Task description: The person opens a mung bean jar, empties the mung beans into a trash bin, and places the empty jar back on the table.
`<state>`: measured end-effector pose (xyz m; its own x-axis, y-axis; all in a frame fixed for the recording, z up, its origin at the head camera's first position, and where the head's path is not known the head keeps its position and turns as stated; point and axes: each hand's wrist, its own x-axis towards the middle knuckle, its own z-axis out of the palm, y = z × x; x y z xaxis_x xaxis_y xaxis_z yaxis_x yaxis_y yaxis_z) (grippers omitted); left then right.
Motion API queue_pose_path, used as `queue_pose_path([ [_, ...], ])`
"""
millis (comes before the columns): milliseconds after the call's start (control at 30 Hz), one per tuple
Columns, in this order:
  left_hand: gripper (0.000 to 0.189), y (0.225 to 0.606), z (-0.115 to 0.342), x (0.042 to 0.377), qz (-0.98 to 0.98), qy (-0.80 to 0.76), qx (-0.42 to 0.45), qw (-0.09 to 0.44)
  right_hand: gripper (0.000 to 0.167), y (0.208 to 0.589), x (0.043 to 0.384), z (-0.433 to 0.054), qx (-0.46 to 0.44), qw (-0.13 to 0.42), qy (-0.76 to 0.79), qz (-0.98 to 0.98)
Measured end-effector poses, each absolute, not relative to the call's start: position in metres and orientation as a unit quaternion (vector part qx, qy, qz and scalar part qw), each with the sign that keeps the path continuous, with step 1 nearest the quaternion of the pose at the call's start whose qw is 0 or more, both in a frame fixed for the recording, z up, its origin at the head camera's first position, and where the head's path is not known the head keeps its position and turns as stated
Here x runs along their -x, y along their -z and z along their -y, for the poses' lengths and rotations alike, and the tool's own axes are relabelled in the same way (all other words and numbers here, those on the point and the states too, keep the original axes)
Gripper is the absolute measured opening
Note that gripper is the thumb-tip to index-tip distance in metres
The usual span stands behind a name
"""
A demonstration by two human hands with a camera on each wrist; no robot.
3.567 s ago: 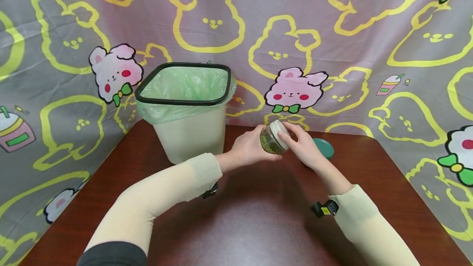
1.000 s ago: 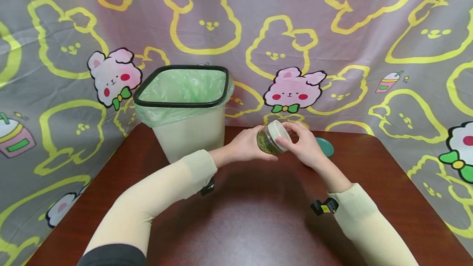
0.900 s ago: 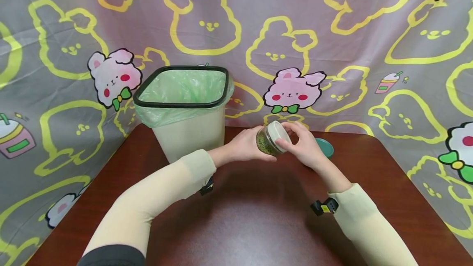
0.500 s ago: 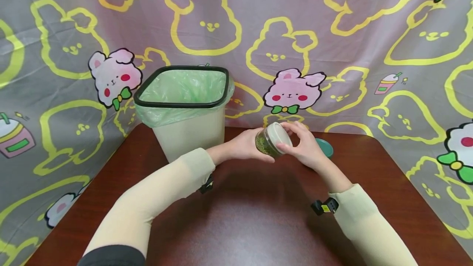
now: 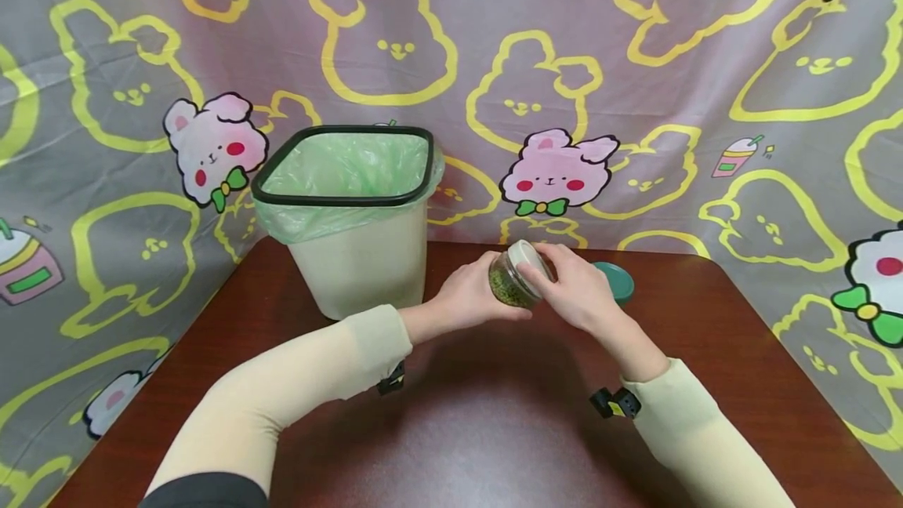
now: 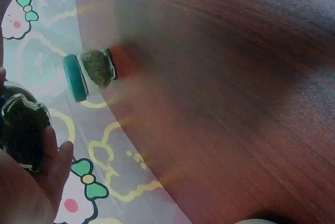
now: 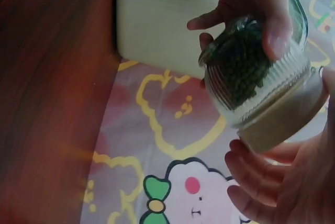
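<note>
My left hand (image 5: 466,294) grips the clear glass body of a small jar (image 5: 504,284), which is tilted above the table. Small green grains that look like mung beans fill part of it, seen closer in the right wrist view through the ribbed glass (image 7: 241,67). Over its off-white lid (image 5: 524,254) lie the thumb and fingers of my right hand (image 5: 582,288), holding the lid from the right. The lid sits on the jar's mouth. A second jar (image 6: 97,69), with a teal lid (image 5: 616,282), stands behind my right hand; green grains show inside it in the left wrist view.
A cream bin (image 5: 360,265) with a black rim (image 5: 339,200) and a green bag liner (image 5: 353,167) stands at the back left. A dark reddish-brown table (image 5: 458,429) lies under the hands. Behind it hangs a cartoon-printed cloth (image 5: 423,14).
The right hand has turned on the lid, its thumb now lying further across the top. Both hands and the jar sit slightly lower than half a second ago. The bin and teal-lidded jar stay put.
</note>
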<state>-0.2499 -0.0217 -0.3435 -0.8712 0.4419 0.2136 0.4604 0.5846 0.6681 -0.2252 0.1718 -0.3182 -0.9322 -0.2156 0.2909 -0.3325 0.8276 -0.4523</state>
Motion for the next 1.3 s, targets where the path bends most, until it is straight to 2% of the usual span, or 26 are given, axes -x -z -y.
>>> queue_pose_path([
  [233, 0.084, 0.340, 0.022, 0.252, 0.891, 0.362, 0.274, 0.018, 0.066, 0.319, 0.223, -0.168, -0.131, 0.145, -0.272, 0.942],
  [533, 0.081, 0.338, 0.032, 0.256, 0.879, 0.360, 0.312, 0.012, 0.061, 0.320, 0.223, -0.167, -0.164, 0.146, -0.298, 0.929],
  [1033, 0.066, 0.331, 0.040, 0.263, 0.810, 0.421, 0.400, -0.080, 0.052, 0.322, 0.223, -0.177, -0.264, 0.163, -0.327, 0.892],
  [1200, 0.067, 0.330, 0.040, 0.261, 0.810, 0.435, 0.385, -0.083, 0.057, 0.316, 0.220, -0.177, -0.249, 0.148, -0.315, 0.904],
  [1300, 0.070, 0.330, 0.038, 0.258, 0.826, 0.444, 0.342, -0.060, 0.062, 0.310, 0.217, -0.176, -0.207, 0.124, -0.288, 0.927],
])
